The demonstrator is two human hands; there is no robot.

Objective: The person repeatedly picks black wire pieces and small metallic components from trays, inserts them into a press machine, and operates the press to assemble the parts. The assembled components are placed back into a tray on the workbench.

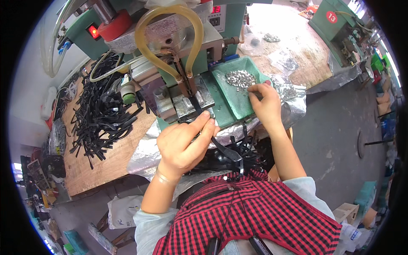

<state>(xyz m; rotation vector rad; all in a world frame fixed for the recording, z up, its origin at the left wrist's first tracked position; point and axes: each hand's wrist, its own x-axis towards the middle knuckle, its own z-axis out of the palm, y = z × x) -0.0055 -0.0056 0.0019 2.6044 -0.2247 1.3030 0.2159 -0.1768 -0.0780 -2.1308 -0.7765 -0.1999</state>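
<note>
Black strip (226,151) is running through the fingertips of the left hand (182,145), its long axis slanting away from the person and a little leftward. Its far end is lying just beyond those fingers, on the metal fixture (206,98) under the copper-coloured tips (187,88); whether the tips are touching it, I cannot tell. Its broader near end is sticking out toward the body, to the right of the left wrist. The left thumb and forefinger are pinching the strip, so this hand is the nearer one. The right hand (268,104) is hovering well apart, to the strip's right, at the right side of the green tray (236,109). Its thumb and forefinger are curving toward each other beside the small metal pieces (240,79); whether they are gripping one, I cannot tell.
</note>
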